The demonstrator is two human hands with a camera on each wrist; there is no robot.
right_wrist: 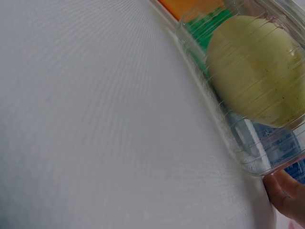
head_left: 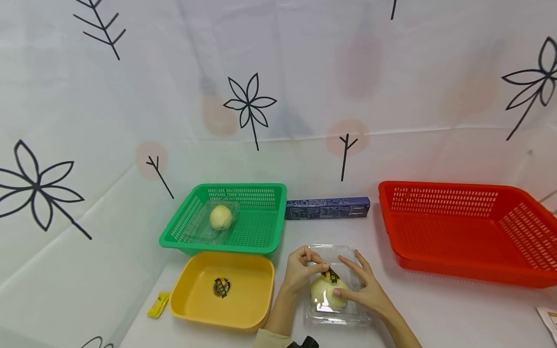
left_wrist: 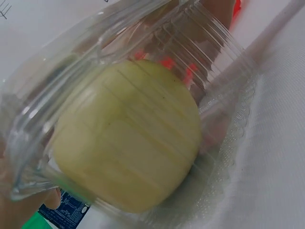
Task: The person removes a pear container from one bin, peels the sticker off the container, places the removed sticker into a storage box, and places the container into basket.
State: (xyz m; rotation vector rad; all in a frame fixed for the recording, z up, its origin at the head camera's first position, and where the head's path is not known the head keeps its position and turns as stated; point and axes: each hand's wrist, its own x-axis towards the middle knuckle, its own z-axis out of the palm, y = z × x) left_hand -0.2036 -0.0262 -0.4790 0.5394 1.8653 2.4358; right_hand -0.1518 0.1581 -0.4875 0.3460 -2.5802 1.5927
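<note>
A clear plastic clamshell box [head_left: 335,316] stands closed on the white table, with a pale yellow-green round fruit [head_left: 324,296] inside. On its lid is a black sticker [head_left: 331,276] with yellow marks. My left hand [head_left: 300,270] pinches the sticker's upper edge between thumb and finger. Spread fingers of my right hand [head_left: 367,288] rest along the box's right side, its thumb touching the lid. The fruit [left_wrist: 128,138] fills much of the left wrist view through the ribbed plastic. In the right wrist view, fingertips of the right hand [right_wrist: 288,193] show beside the box's corner.
At left, a yellow tray [head_left: 191,309] holds another black sticker [head_left: 222,287]. Behind it, a green basket [head_left: 261,229] contains a clear box with a fruit [head_left: 221,217]. A long blue box [head_left: 328,208] lies at the back; a red basket [head_left: 444,232] stands right. A yellow packet [head_left: 158,305] lies far left.
</note>
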